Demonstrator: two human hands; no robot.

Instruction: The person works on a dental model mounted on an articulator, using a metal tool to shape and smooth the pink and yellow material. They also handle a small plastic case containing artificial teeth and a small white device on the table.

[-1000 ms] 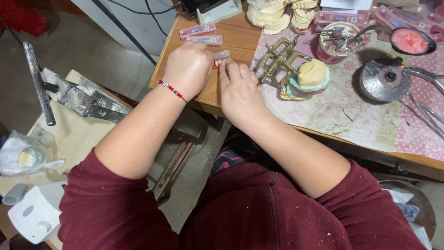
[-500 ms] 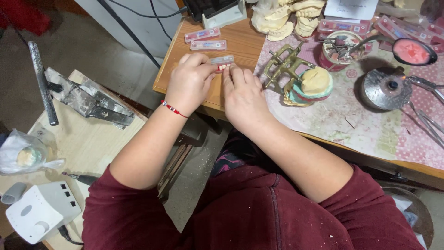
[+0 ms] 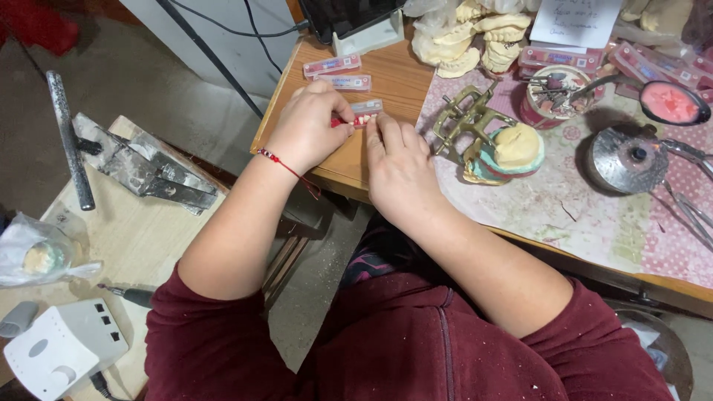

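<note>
- On the far left, a second, lower surface [image 3: 141,245] carries a white control box [image 3: 63,347], a clear bag [image 3: 37,256] and a grey metal clamp-like tool [image 3: 152,167]; all of it lies well apart from our hands.
- Our left hand [image 3: 304,130] rests near the corner of the wooden surface [image 3: 394,78], the wrist with its red thread bracelet [image 3: 286,167] hanging over the edge. Its fingers are curled together, clamped on a small red-tipped piece that we cannot identify.
- The small clear strip of artificial teeth [image 3: 365,111] lies flat on the wood between both hands, touching their fingertips. It seems steadied from both sides so it does not slide.
- Two more strips [image 3: 338,72] lie just behind it, parallel and out of the way.
- Our right hand [image 3: 397,167] lies palm down, fingers close together and pressing on the near end of the strip; whether they pinch anything we cannot tell.
- Just beside that hand stands a brass articulator with a plaster cast [image 3: 490,141], leaving little room to the right.
- Farther right, a round metal pot [image 3: 624,160] and a pink dish [image 3: 672,102] crowd the patterned cloth; open room lies mostly toward us, off the edge.
</note>
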